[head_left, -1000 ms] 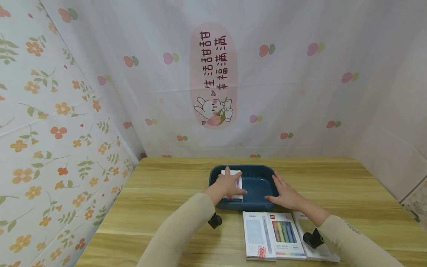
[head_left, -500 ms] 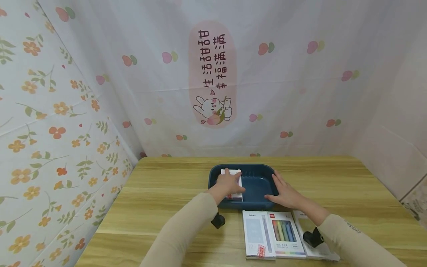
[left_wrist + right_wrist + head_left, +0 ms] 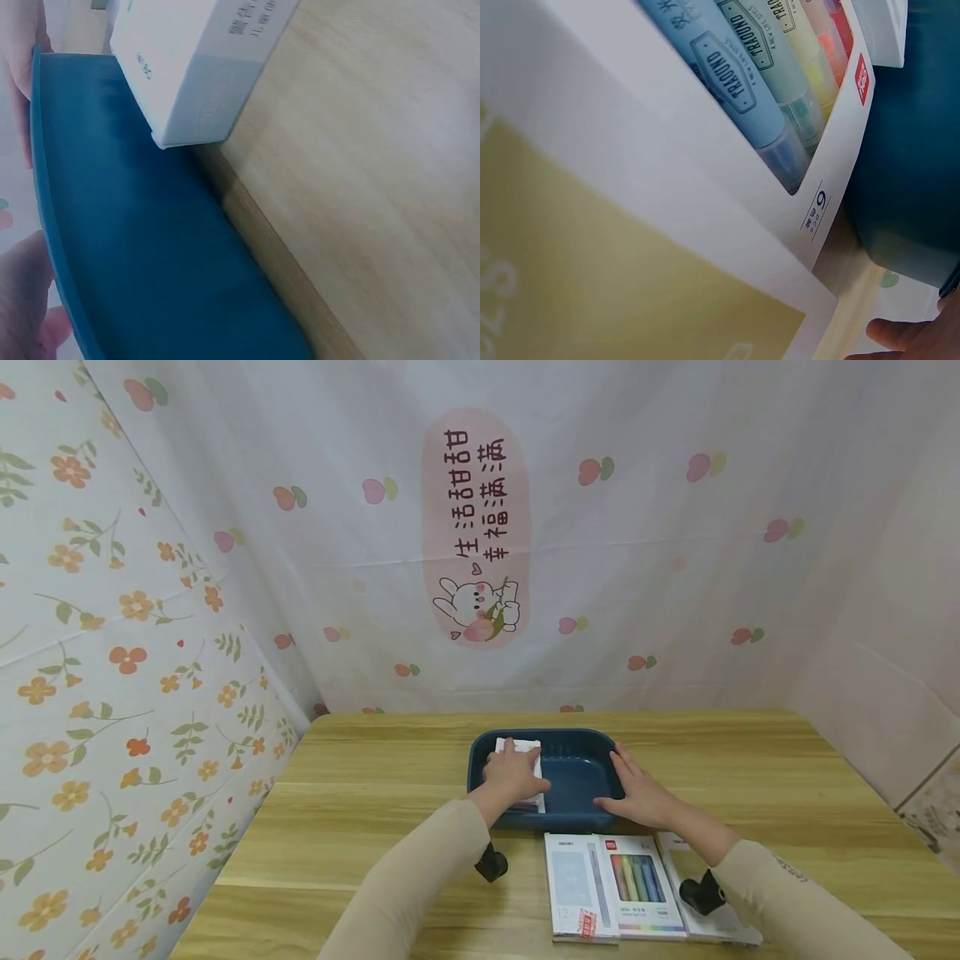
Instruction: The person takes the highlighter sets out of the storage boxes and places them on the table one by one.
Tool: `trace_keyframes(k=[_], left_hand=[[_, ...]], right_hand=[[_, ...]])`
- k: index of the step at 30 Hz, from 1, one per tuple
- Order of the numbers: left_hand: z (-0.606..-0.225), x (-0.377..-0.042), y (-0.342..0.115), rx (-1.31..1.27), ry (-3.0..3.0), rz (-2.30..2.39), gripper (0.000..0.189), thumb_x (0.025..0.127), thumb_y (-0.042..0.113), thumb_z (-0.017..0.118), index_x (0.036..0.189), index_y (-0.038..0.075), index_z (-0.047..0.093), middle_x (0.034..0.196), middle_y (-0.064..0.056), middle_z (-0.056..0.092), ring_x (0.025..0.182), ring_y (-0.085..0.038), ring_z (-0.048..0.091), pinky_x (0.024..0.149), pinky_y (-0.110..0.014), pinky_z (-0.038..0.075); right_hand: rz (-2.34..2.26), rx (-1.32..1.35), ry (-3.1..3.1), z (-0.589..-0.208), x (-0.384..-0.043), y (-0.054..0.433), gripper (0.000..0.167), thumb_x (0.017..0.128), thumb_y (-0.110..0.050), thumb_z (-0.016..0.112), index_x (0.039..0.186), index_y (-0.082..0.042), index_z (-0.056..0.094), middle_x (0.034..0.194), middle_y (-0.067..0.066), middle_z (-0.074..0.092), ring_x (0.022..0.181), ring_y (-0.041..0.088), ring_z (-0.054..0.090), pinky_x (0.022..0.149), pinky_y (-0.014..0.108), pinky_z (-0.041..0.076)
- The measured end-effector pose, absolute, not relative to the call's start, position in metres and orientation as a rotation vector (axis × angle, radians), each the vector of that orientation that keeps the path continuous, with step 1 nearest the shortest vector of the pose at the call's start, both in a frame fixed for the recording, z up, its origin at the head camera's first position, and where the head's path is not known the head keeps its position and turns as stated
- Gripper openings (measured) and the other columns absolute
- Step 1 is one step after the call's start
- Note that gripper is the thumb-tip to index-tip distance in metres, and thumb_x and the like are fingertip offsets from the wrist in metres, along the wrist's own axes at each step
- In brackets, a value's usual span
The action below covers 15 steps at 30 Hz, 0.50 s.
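Inside the dark blue rectangular basin [image 3: 576, 783] lies a white box [image 3: 529, 746], against its left end. My left hand [image 3: 512, 775] rests over this box, fingers spread across its top and thumb toward its right edge, covering most of it. At the basin's right end, my right hand [image 3: 643, 795] touches the rim, thumb over the near corner and fingers extended along the side. In the left wrist view, the basin's near outer wall [image 3: 150, 225] fills the middle, with left-hand fingers [image 3: 26, 289] beyond the rim. The right wrist view shows right-hand fingers [image 3: 900, 331] past the basin's end.
In front of the basin, three flat white boxes lie side by side on the wooden table [image 3: 360, 827]: one with a red sticker [image 3: 587, 922], one windowed box of highlighters [image 3: 637, 885], one with a yellowish panel [image 3: 577, 262]. A printed curtain [image 3: 337, 527] hangs behind.
Both hands keep almost the same places on the box and basin. The red mark at the near end of the box in the basin no longer shows. My left forearm has shifted slightly right.
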<state>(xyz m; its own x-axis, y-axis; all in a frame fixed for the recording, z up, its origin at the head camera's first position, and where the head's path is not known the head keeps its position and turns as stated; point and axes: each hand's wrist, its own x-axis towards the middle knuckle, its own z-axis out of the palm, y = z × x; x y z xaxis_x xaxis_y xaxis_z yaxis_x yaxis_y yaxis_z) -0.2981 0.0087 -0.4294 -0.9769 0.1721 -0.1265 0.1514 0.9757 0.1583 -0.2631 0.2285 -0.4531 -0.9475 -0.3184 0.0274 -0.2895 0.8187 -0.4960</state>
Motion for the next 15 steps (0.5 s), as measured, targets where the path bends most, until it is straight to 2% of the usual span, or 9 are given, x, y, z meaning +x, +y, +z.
trace_keyframes(k=[9, 15], left_hand=[[-0.423, -0.294, 0.007, 0.319, 3.052, 0.203, 0.066, 0.078, 0.051, 0.062, 0.138, 0.040, 0.037, 0.144, -0.009, 0.029, 0.091, -0.030, 0.048, 0.058, -0.034, 0.045], [-0.417, -0.294, 0.002, 0.316, 3.025, 0.249, 0.065, 0.078, 0.051, 0.062, 0.138, 0.039, 0.038, 0.145, -0.010, 0.028, 0.099, -0.032, 0.048, 0.067, -0.037, 0.046]], right_hand=[[-0.785, -0.484, 2.944, -0.454, -0.263, 0.228, 0.092, 0.082, -0.042, 0.062, 0.140, 0.013, 0.016, 0.148, 0.030, 0.006, 0.130, 0.052, 0.017, 0.095, 0.067, 0.024], [-0.788, -0.487, 2.948, -0.455, -0.263, 0.228, 0.091, 0.082, -0.040, 0.063, 0.139, 0.013, 0.016, 0.147, 0.031, 0.006, 0.130, 0.052, 0.018, 0.095, 0.067, 0.025]])
